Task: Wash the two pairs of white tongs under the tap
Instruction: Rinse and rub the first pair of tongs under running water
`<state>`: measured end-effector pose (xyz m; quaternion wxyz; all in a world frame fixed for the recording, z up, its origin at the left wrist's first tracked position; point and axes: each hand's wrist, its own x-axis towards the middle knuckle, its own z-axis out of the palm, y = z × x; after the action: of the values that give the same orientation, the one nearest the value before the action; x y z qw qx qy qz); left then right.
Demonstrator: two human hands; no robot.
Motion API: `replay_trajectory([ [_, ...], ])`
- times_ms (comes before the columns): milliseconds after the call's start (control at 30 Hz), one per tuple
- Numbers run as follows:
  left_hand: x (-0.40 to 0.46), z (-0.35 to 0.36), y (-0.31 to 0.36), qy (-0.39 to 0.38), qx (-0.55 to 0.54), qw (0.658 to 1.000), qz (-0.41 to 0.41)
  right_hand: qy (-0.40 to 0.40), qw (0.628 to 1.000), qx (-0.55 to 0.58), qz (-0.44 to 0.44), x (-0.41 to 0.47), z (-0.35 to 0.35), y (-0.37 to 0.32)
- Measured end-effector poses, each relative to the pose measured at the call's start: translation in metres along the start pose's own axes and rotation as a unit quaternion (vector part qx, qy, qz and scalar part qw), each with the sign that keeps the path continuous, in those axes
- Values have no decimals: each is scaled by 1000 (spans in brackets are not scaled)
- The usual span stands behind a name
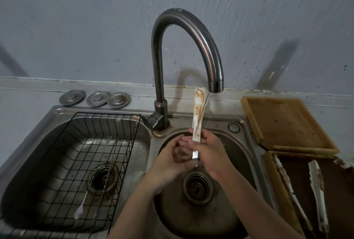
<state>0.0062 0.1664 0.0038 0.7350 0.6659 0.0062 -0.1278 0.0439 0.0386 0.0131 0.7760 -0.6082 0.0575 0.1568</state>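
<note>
One pair of white tongs (197, 116), stained brown, stands upright over the small right sink basin (235, 154). A thin stream of water from the curved steel tap (215, 83) runs down its upper end. My right hand (210, 150) grips the tongs' lower half. My left hand (172, 159) is closed around the lower end beside it, fingers touching the tongs. The second pair of white tongs (318, 187), also soiled, lies in a dark tray (298, 171) at the right.
A black wire rack (63, 162) sits in the large left basin, with a fork and thin utensils (99, 181) on it. Three metal drain plugs (95, 98) lie on the counter behind. An upturned wooden board (283, 124) rests at the right.
</note>
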Motion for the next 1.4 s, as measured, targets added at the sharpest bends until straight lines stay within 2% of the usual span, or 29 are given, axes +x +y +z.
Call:
replay_trajectory([
  [133,5,7,-2,66,9,997,24,22,995,88,38,10,7,2],
  [233,10,8,-2,104,24,994,30,-7,990,129,49,10,9,2],
  [367,12,6,-3,117,28,993,-11,-31,999,39,9,6,7,5],
  [500,12,7,-3,121,53,990,-41,-6,997,72,39,5,7,3],
  [600,10,7,-2,118,60,990,-48,-43,996,54,54,3,3,0],
  [733,7,7,-4,130,64,989,-40,-93,995,-8,38,-1,0,-3],
  [900,5,10,-2,147,93,985,-5,-121,991,37,37,-4,-1,-10],
  [1067,6,12,2,158,121,980,22,-98,995,14,12,-5,4,-10],
  [1267,4,12,1,154,141,977,35,-148,987,51,26,-7,-2,-12],
  [1400,5,15,0,149,136,979,40,-116,993,-30,-10,-8,3,-10],
])
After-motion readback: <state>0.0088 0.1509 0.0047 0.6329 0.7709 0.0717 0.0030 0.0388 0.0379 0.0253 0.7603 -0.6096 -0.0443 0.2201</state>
